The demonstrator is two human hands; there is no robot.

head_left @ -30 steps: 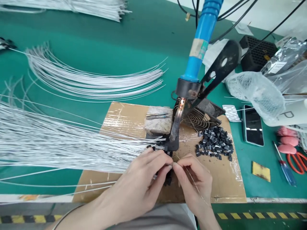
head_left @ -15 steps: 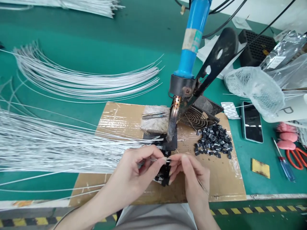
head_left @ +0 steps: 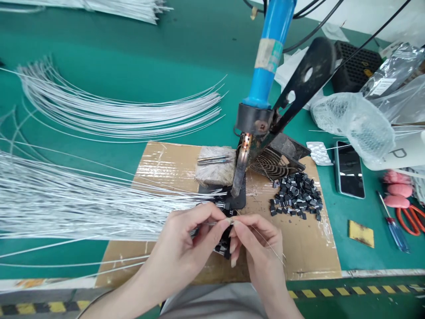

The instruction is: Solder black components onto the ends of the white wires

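My left hand (head_left: 189, 241) is closed in a pinch on the end of a thin white wire, most of it hidden by the fingers. My right hand (head_left: 259, 243) meets it fingertip to fingertip, thumb and forefinger pressed together. A fine silvery wire (head_left: 269, 246) trails from these fingers across the right palm. Partly covered beneath both hands is a black holder (head_left: 229, 212) with small black pieces and wire ends in it. Just above stands a soldering iron (head_left: 265, 66) with a blue handle, clamped tip down in a black metal bracket (head_left: 308, 73).
Bundles of white wires (head_left: 83, 208) spread over the left side. A cardboard sheet (head_left: 305, 252) carries a pile of small black parts (head_left: 297, 195), a wrapped block (head_left: 215, 173) and a fan (head_left: 279, 155). Rightward lie a phone (head_left: 349, 168), a yellow sponge (head_left: 361, 233), a screwdriver (head_left: 395, 226) and red-handled scissors (head_left: 410, 219).
My right hand has shifted slightly left and its thumb has come down to the left fingertips. The fine wire in it shows more now. My left hand has barely moved.
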